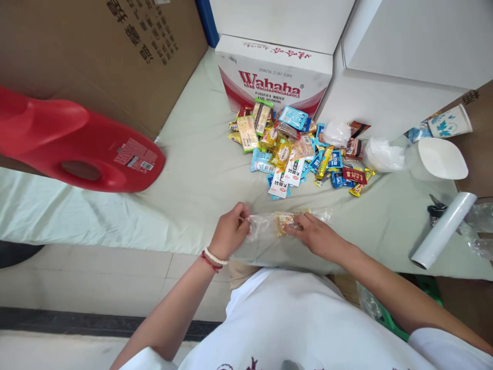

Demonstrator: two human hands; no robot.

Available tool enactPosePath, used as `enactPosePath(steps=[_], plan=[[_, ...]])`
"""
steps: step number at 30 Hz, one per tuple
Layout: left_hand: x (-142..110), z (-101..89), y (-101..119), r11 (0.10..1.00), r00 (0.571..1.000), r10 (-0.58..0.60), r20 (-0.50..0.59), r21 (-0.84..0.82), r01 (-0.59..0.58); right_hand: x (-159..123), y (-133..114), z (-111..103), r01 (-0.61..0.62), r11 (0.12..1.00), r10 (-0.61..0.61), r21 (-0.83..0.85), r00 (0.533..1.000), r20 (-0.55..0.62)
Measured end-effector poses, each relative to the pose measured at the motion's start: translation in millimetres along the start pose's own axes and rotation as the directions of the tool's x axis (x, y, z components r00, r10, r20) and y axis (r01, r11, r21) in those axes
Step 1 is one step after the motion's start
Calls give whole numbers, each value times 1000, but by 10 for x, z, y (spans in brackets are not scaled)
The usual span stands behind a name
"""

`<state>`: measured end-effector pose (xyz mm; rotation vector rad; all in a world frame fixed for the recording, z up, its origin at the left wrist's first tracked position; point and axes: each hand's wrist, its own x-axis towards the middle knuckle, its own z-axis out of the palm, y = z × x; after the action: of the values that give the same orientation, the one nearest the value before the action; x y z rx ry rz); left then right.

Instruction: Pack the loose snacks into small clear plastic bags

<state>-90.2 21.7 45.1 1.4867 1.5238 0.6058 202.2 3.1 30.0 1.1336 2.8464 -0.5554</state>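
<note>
Near the front edge of the cloth-covered table, my left hand (233, 229) pinches one end of a clear plastic bag (262, 224). A wrapped snack (284, 222) in yellowish packaging lies at the bag's middle, its far side partly hidden by fingers. My right hand (314, 232) rests on this snack with bent fingers, gripping it or pressing it down. Clear film sticks out to the right beyond the fingertips. Whether the snack is inside the bag or wrapped in its film, I cannot tell. Just beyond both hands spreads a pile of small packaged snacks (283, 149).
A red jug (92, 139) lies at left beside a large brown carton (77, 56). Behind the snacks stands a Wahaha carton (275, 77). At right are white plastic bundles (385, 154), a white bowl (439, 159), a paper cup (450, 122), a plastic roll (442, 231) and black scissors (435, 209).
</note>
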Motion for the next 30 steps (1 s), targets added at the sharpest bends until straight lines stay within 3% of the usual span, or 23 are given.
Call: enactPosePath(steps=[3, 5, 7, 9, 12, 14, 18, 21, 23, 25, 27, 29, 30], plan=[[-13, 226, 295, 929, 989, -42, 145, -358, 92, 8, -31, 23, -25, 996, 30, 83, 998, -60], [80, 516, 444, 901, 986, -1, 167, -427, 73, -22, -19, 8, -7, 983, 27, 185, 994, -106], [194, 813, 520, 965, 981, 50, 189, -261, 1, -98, 41, 3, 9, 953, 51, 304, 981, -188], [258, 1033, 535, 987, 968, 137, 210, 53, -152, -207, 139, 38, -107, 931, 223, 348, 923, -313], [208, 1164, 508, 832, 929, 266, 259, 425, -357, -378, 278, 152, -447, 847, 531, 286, 732, -427], [124, 1164, 494, 728, 904, 320, 283, 538, -426, -451, 315, 198, -538, 806, 590, 249, 686, -426], [24, 1163, 498, 631, 891, 368, 265, 633, -448, -377, 218, 54, -530, 761, 642, 375, 698, -316], [29, 1188, 489, 627, 884, 366, 291, 626, -465, -100, 81, -109, -456, 751, 590, 478, 788, -175], [39, 1151, 443, 660, 877, 353, 325, 578, -480, 121, 30, -129, -366, 798, 492, 479, 855, -166], [42, 1040, 348, 745, 881, 357, 311, 473, -469, 291, 34, -77, -315, 838, 424, 446, 890, -169], [39, 884, 219, 848, 928, 340, 155, 375, -374, 366, 61, -2, -312, 853, 407, 419, 900, -158], [39, 751, 98, 919, 967, 247, -56, 331, -216, 357, 58, 52, -303, 861, 393, 409, 906, -156], [43, 712, 59, 937, 976, 191, -106, 317, -149, 333, 33, 65, -293, 868, 380, 402, 912, -155]])
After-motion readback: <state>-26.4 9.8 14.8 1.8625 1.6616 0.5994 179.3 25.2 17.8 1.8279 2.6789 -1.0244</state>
